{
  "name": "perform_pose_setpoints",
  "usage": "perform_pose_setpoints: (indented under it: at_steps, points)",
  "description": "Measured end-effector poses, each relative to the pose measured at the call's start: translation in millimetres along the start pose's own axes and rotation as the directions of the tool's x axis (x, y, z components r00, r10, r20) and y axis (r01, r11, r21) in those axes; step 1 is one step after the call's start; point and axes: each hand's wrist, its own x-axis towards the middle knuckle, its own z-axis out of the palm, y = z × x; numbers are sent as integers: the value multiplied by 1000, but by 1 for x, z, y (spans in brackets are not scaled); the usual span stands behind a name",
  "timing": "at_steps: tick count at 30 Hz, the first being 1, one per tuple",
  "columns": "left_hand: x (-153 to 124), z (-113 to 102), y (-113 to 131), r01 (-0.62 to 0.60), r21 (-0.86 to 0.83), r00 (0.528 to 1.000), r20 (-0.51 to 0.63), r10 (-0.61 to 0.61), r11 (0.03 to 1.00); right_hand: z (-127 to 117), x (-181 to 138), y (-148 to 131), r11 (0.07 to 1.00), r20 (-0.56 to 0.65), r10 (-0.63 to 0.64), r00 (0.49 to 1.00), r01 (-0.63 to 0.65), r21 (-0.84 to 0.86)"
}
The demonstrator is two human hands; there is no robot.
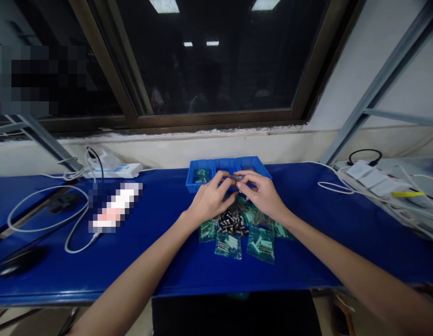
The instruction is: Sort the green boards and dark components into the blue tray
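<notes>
Pinching: the left hand (pixel 211 199) and right hand (pixel 262 195) meet just over the front of the tray, each grip closed at the fingertips on one small silvery piece (pixel 236 179), too small to tell what it is.
Step in hand: judged from the pose, close fingertip handling of that single piece, with both hands on it.
Next move: this hold calls for steady, fine finger control, since the piece is tiny and nearly hidden by the fingers.
Tray: a blue plastic compartment tray (pixel 202 163) stands just beyond the hands; its left compartment holds a green-tinted packet (pixel 201 176).
Heap: dark metal cylinders (pixel 231 224) lie just below the hands on the blue table (pixel 307 252).
Bags: clear plastic bags (pixel 261 243) of green-tinted strips fan out around the heap, touching it.
Left side: a white power strip (pixel 113 170), a looped white cable (pixel 45 210) and a dark computer mouse (pixel 20 261).
Right side: white cards (pixel 372 179) among white cables (pixel 335 186).
</notes>
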Motion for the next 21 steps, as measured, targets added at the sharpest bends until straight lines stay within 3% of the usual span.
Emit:
perform_pose_setpoints:
  at_steps: [10,21]
  points:
    - [1,0,0,3,49,1000,-18,-2,999,2,0,1,999,8,14,1000,-14,32]
    - [1,3,-7,106,9,992,-73,-105,994,3,2,6,996,38,49,998,-51,70]
